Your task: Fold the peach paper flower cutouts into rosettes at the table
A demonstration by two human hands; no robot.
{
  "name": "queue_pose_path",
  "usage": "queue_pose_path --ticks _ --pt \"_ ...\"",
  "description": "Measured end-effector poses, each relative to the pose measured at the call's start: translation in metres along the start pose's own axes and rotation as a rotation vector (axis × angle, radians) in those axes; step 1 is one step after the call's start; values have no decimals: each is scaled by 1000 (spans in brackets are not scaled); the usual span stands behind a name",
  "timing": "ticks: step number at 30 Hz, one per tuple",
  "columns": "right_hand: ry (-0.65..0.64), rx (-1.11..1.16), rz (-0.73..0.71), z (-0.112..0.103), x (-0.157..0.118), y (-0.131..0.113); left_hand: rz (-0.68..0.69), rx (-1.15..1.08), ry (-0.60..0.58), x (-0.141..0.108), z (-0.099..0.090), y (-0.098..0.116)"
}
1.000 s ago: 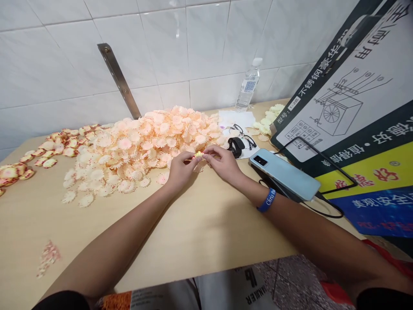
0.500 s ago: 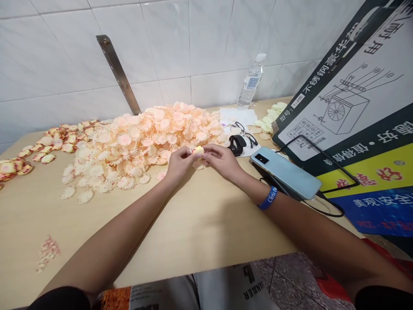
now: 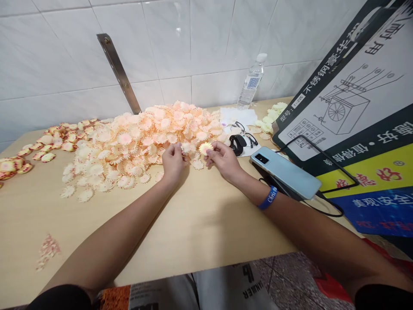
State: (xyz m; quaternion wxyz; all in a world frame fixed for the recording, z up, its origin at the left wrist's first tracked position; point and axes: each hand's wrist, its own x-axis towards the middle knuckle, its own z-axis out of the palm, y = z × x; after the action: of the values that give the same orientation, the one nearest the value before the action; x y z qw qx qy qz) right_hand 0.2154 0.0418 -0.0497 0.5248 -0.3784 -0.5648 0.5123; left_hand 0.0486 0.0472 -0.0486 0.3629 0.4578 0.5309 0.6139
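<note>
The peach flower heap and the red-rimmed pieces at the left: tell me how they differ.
The peach flower heap is mostly pale pink to cream, while the red-rimmed pieces have bold red edges around pale yellowish middles. The heap is bigger and piled higher; the red-rimmed pieces lie in smaller, looser clusters. The heap reaches close to the left hand, whereas the red-rimmed pieces lie farther off. Both rest on the table.
</note>
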Motion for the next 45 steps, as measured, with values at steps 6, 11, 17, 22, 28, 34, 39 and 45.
queue_pose_path --ticks 6,11,17,22,28,34,39,45 --pt "51 82 51 0 4 1 270 203 58 1 -6 6" --pt "-2 118 75 4 3 0 379 269 -196 -16 -1 15" --pt "-48 42 33 4 1 1 220 180 -346 -19 2 13" --pt "8 57 41 2 5 6 77 62 -352 -15 3 14" --pt "15 -29 17 1 4 5 -3 53 -373 -9 4 12" --pt "13 -39 -35 3 3 2 -10 121 -319 -10 2 11" --pt "-5 -17 -46 6 3 4 17 141 -352 -11 0 13" --pt "24 80 5 5 7 7 -16 35 -473 -12 1 14"
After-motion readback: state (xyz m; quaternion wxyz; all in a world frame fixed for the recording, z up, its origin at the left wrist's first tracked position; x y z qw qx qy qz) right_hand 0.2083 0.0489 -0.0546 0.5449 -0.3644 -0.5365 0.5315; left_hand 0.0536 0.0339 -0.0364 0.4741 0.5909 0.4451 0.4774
